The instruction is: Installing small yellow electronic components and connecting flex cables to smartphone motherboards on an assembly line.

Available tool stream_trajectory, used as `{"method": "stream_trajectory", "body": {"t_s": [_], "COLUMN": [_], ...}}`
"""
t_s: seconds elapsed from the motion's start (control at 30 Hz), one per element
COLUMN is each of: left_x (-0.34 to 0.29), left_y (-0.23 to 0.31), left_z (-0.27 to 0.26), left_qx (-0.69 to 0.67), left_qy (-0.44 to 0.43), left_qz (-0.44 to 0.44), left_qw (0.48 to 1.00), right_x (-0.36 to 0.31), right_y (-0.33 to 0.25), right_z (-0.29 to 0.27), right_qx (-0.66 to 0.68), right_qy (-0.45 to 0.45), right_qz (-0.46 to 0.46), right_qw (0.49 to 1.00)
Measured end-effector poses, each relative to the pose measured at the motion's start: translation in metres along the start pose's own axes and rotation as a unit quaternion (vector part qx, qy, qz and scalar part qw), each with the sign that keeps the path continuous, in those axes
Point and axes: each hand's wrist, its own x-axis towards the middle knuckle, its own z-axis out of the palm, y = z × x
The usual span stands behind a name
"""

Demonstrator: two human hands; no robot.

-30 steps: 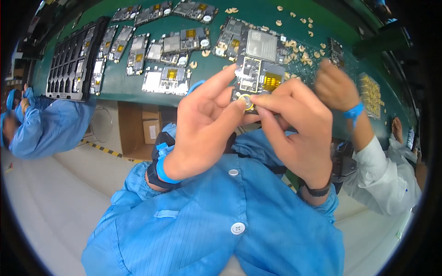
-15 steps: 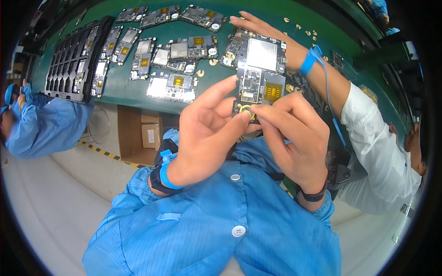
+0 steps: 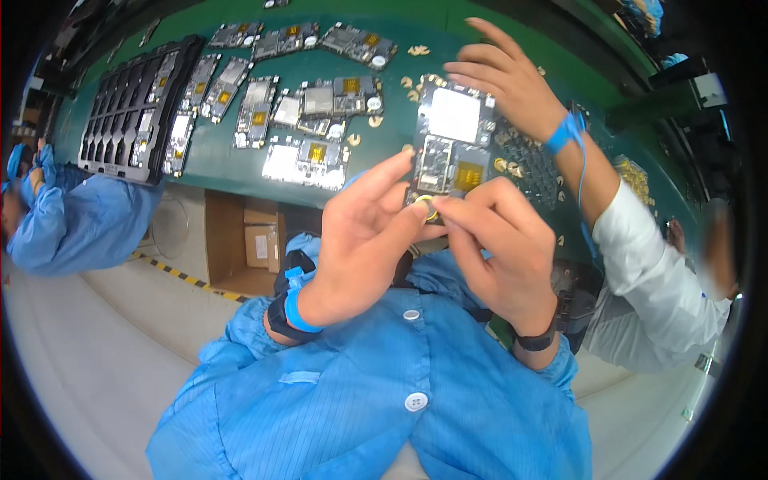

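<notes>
A dark circuit board (image 3: 436,164) with a large silver shield and an amber patch is raised upright above the table's near edge. My left hand (image 3: 360,236) grips its lower left side, the thumb pressed on a round yellow-rimmed part (image 3: 426,210) at the bottom end. At that same part, the thumb and forefinger of my right hand (image 3: 504,248) are pinched together. My fingertips partly cover it, so how it is fixed to the board cannot be seen.
Several similar circuit boards (image 3: 312,160) lie left of centre on the green table (image 3: 216,152), beside a black slotted tray (image 3: 120,112). Small tan pieces (image 3: 416,50) are scattered about. At right reaches a co-worker's hand (image 3: 512,84) with a blue wrist strap. Another person (image 3: 88,208) sits far left.
The co-worker's hand has shifted right, its fingers now more spread. A board that showed behind the held one is gone from there. My hands stay pinched at the same end, slightly lower.
</notes>
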Motion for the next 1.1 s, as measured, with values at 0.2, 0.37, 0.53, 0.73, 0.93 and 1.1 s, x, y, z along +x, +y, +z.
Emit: {"method": "stream_trajectory", "body": {"t_s": [0.2,0.37,0.53,0.73,0.93,1.1], "left_x": [0.0,0.044,0.078,0.147,0.309,0.385], "left_y": [0.0,-0.003,0.022,0.135,0.191,0.179], "left_z": [-0.015,-0.021,-0.029,-0.081,-0.31,-0.37], "left_qx": [0.096,0.113,0.247,0.395,0.691,0.768], "left_qy": [0.02,-0.034,-0.007,0.079,0.313,0.297], "left_qz": [0.027,0.026,0.046,0.167,0.176,0.037], "left_qw": [0.995,0.993,0.968,0.9,0.627,0.566], "right_x": [0.005,0.029,0.134,0.184,0.188,0.061], "right_y": [-0.002,0.038,0.199,0.409,0.303,0.231], "right_z": [0.022,0.009,-0.054,-0.089,-0.05,-0.179], "right_qx": [0.253,0.291,0.206,-0.206,-0.347,-0.397], "right_qy": [0.134,0.088,0.08,0.097,0.145,0.1], "right_qz": [0.295,0.329,0.276,0.378,0.191,0.294], "right_qw": [0.911,0.894,0.935,0.897,0.907,0.864]}}
